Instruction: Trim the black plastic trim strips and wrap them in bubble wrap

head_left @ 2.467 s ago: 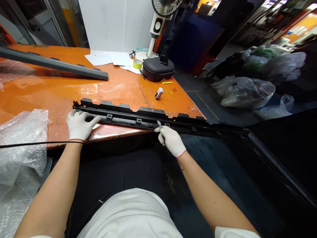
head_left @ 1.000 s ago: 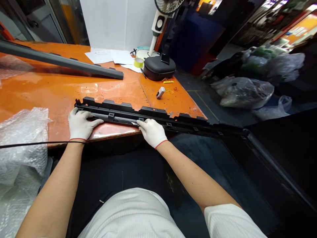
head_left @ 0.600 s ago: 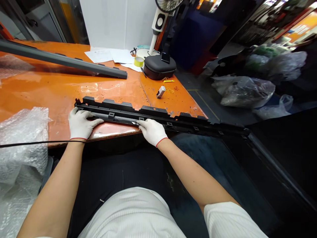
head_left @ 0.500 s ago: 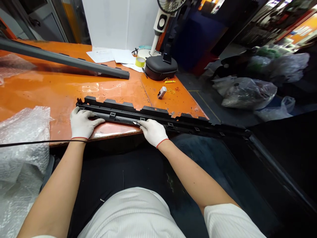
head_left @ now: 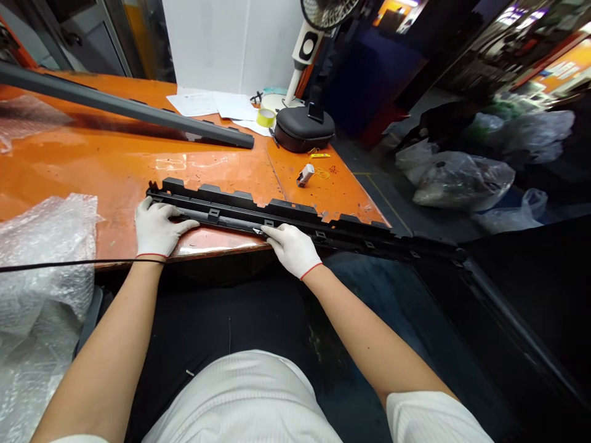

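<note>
A long black plastic trim strip (head_left: 240, 212), with notched tabs and square clip seats, lies along the front edge of the orange table and runs past its right corner. My left hand (head_left: 157, 229), in a white glove with a red cuff, grips the strip near its left end, fingers over it and thumb stretched to the right. My right hand (head_left: 295, 249), gloved alike, is closed by the strip's near edge, just below a clip seat. From its fingertips sticks out a small pale blade (head_left: 257, 231) touching or very near the strip; any handle is hidden in the glove.
A grey trim strip (head_left: 138, 112) lies across the back of the table (head_left: 115, 166). Bubble wrap (head_left: 50, 246) hangs over the left edge, with a black cord (head_left: 69, 264) across it. A black case (head_left: 305, 129), yellow tape (head_left: 265, 117), a small stamp-like object (head_left: 305, 175) and a fan (head_left: 307, 46) stand at the back.
The view has shifted slightly. My right hand with the blade sits a little further right along the strip; my left hand keeps its place on the strip.
</note>
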Demonstrator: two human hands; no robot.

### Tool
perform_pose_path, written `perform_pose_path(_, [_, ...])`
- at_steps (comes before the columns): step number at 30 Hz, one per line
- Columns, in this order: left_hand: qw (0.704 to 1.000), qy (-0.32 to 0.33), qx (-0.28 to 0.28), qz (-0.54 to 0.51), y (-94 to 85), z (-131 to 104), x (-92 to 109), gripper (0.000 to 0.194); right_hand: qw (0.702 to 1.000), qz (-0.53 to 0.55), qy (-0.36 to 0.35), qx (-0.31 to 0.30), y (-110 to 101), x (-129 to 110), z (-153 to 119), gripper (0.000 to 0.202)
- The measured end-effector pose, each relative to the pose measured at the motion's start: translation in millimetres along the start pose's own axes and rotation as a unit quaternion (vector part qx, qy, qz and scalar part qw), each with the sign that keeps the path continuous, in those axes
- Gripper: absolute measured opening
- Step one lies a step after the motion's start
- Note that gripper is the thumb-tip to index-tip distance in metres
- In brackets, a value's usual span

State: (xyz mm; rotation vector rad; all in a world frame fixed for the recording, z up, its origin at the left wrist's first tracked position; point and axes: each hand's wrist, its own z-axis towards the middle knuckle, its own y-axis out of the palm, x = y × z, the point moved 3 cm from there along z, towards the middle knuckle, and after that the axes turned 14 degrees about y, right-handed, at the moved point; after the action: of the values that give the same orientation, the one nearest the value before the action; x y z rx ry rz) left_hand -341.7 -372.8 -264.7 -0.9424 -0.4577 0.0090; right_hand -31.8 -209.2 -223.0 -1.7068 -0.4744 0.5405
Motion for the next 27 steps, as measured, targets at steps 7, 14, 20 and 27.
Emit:
perform_pose_path(7, [1.0,-0.001,0.0,-0.008,1.3,-0.6,-2.2,0.039,0.999,-0.047,-0.007,0.002,-1.6,-6.7,-1.4,0.049])
perform_pose_path(14, [1.0,-0.002,-0.002,0.001,2.6,-1.7,-4.0,0.039,1.0,-0.016,0.013,0.002,-3.0,-7.7,2.2,0.046])
perform_pose_path(20, [1.0,0.002,-0.002,0.004,0.5,-0.4,-1.7,0.036,1.0,-0.013,-0.011,-0.018,-4.7,-7.0,3.1,0.047])
perform_pose_path(27, [1.0,-0.005,-0.004,0.001,0.3,0.5,-1.5,0.036,1.0,-0.005,-0.004,-0.021,-4.2,-6.9,3.4,0.047])
